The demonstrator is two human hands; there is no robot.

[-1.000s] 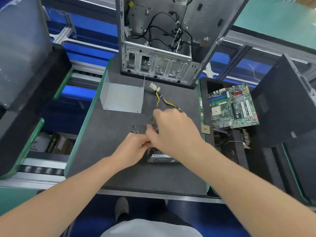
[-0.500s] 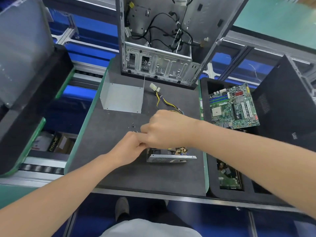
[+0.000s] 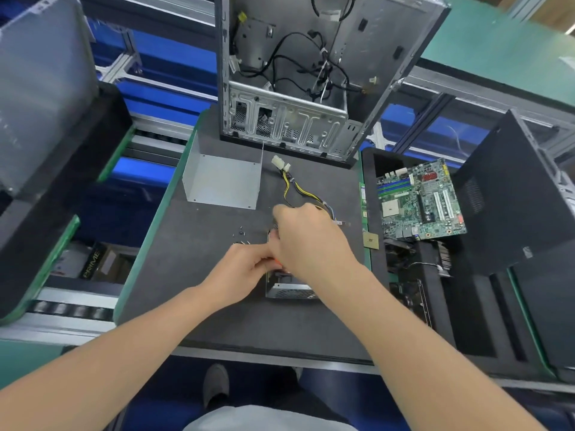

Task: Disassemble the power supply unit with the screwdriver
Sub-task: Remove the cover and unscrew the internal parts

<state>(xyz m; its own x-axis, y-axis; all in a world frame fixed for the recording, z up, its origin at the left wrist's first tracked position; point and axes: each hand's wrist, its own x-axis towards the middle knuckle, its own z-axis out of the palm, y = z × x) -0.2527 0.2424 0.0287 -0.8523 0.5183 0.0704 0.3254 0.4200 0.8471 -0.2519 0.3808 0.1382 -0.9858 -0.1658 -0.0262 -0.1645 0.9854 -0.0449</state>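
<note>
Left hand (image 3: 241, 269) grips an orange screwdriver (image 3: 276, 261); my right hand (image 3: 308, 244) curls atop the power supply (image 3: 289, 291), its hold hidden from me. That unit lies on the mat (image 3: 186, 290), near side of the computer case (image 3: 289, 122).

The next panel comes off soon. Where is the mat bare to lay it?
Bare mat: the strip between the power supply unit and the near edge, and the left part in front of the metal cover. Crowded: screws left of the unit, cables behind it.
</note>
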